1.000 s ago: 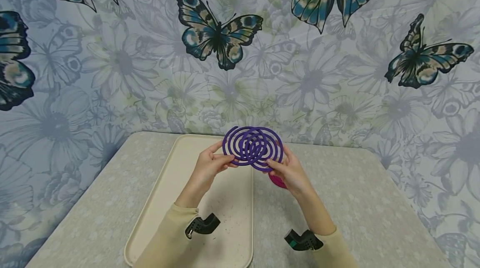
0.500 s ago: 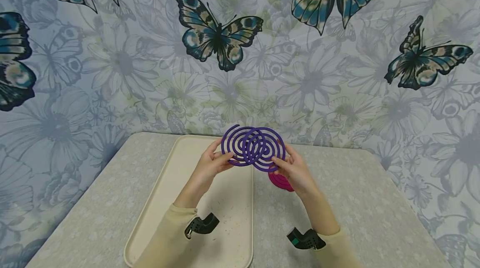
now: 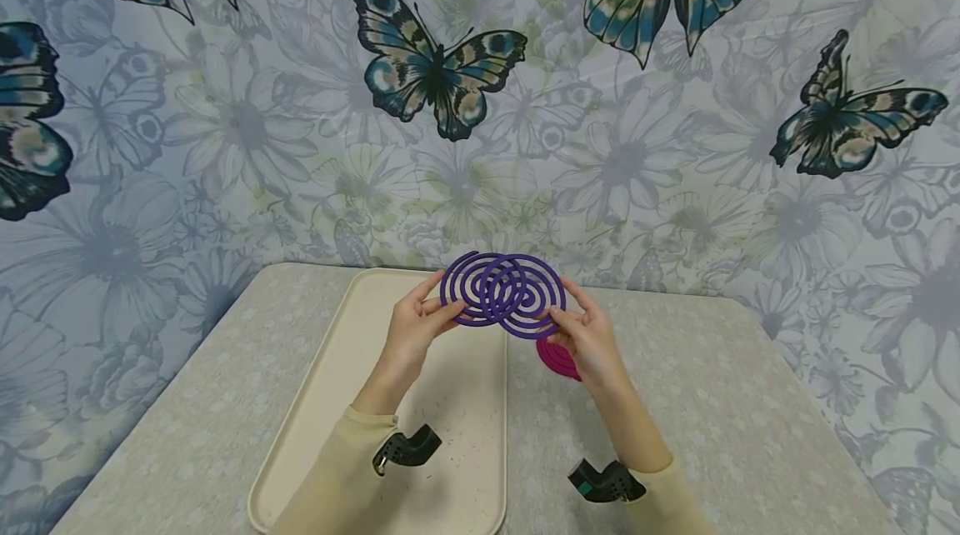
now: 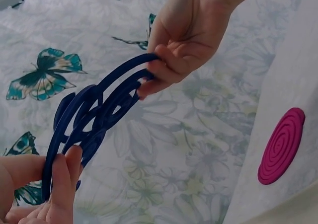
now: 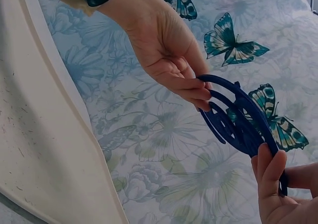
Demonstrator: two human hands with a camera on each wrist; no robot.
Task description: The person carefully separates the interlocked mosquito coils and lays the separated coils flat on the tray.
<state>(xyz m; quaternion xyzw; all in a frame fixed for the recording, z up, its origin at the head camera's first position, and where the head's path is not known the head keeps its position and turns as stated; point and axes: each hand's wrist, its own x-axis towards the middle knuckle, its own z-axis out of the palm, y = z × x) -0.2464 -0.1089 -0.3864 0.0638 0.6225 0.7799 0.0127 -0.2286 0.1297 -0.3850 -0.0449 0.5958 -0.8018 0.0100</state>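
Observation:
Two purple flat spirals point(image 3: 501, 288), threaded through or overlapping each other in the middle, are held up above the far part of the table. Whether they are linked I cannot tell. My left hand point(image 3: 414, 325) pinches the left spiral's rim between thumb and fingers. At the opposite rim, my right hand point(image 3: 591, 343) pinches the right spiral the same way. In the left wrist view the spirals point(image 4: 74, 110) look dark blue and are seen nearly edge-on. Behind my right hand lies a magenta spiral disc point(image 3: 557, 358), flat on the table and partly covered in the head view.
A cream tray point(image 3: 322, 402) with small dark specks lies under my left arm. The grey patterned table point(image 3: 720, 418) extends to both sides. A cloth with butterflies point(image 3: 442, 185) hangs behind the table's far edge.
The two purple spirals have been drawn slightly apart sideways, so they overlap less than a second ago. Both hands keep their pinch, and more of the magenta disc shows.

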